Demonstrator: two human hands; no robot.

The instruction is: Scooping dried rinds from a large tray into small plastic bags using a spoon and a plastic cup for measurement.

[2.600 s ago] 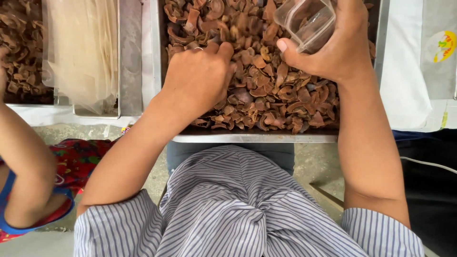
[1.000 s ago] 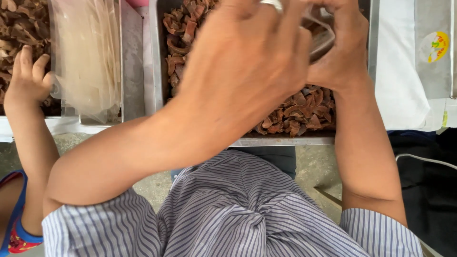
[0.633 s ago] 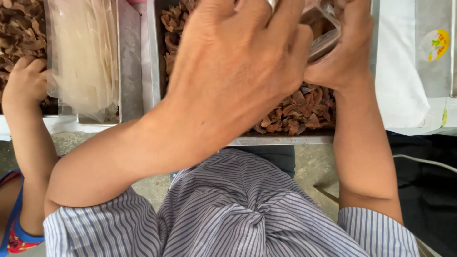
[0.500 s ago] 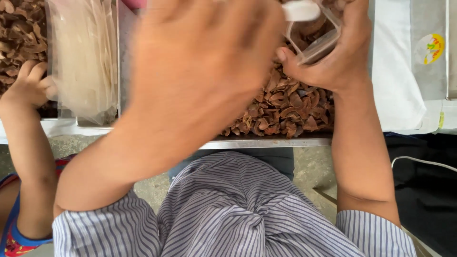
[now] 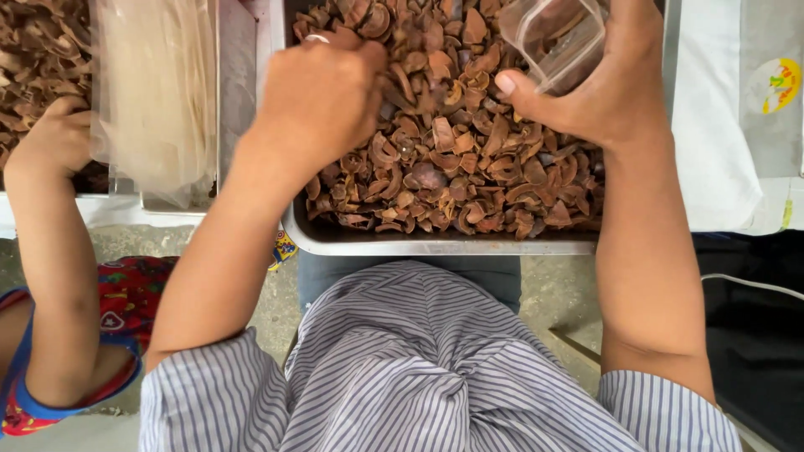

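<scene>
The clear plastic cup, with a few brown bits showing through its wall, is tilted mouth-toward the left over the far right part of the metal tray, likely so it can take pieces. The right hand wraps it firmly, thumb across its near side. Left of the cup, the left hand is bunched, fingers down in the tray's heap of curled, dried brown shell pieces, apparently pinching some, though what it holds is hidden.

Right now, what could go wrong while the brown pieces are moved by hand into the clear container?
The right hand holds the clear container tilted above the metal tray, so pieces may slip back out. The left hand is digging among heaped brown pieces; some could fall over the rim.
</scene>
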